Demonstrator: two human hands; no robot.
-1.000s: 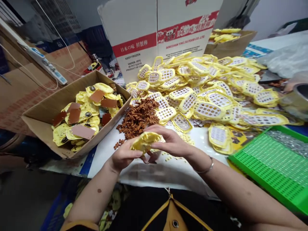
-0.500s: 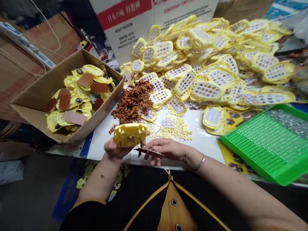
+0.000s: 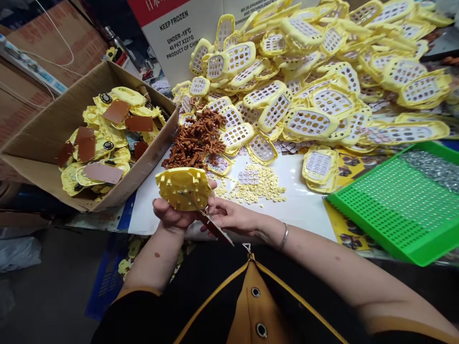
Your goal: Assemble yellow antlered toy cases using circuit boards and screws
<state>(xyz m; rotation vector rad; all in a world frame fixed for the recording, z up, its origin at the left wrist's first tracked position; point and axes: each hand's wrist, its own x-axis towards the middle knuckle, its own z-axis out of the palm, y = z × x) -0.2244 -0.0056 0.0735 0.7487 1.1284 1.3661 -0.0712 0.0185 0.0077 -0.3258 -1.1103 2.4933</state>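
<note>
My left hand (image 3: 175,217) is closed around a yellow plastic shell (image 3: 184,188), its inner side with pegs facing me. Thin wires run from the shell to a brown circuit board (image 3: 217,229) that hangs tilted below it. Against that board, near its upper end, my right hand (image 3: 233,215) is closed with the fingers at its edge. Just beyond the hands lie a heap of small brown parts (image 3: 197,138) and a scatter of small yellow buttons (image 3: 261,186) on the white tabletop (image 3: 301,215).
A cardboard box (image 3: 143,177) of yellow shells and brown boards stands at the left. Yellow frames with perforated faces (image 3: 311,122) are piled across the back. On the right sits a green basket (image 3: 387,224) with small metal pieces (image 3: 433,167). A printed carton (image 3: 172,43) stands behind.
The shell has tipped so more of its inside shows, and it has shifted slightly left. The circuit board has swung to a steeper slant, with my right hand moving left beside it.
</note>
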